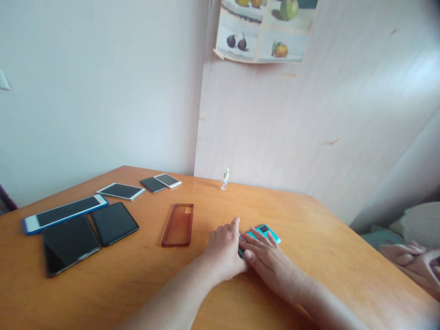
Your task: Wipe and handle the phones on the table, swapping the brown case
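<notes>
A turquoise smartphone (275, 235) lies back up on the table, its dark camera block at the far end. My right hand (271, 263) rests flat across the phone's back with fingers stretched out, covering much of it. At the phone's near left edge is my left hand (223, 250), its fingers curled and its thumb side against the phone. Something pale shows between the hands, too small to make out. To the left of my hands lies an empty reddish-brown phone case (177, 225), with a camera cutout at its far end.
Several other devices lie on the wooden table (213, 298) at left, including a black tablet (70, 243), a black device (115, 222) and a blue-cased phone (67, 213). A small clear bottle (224, 179) stands near the back edge. Fabric (412, 261) lies beyond the right edge.
</notes>
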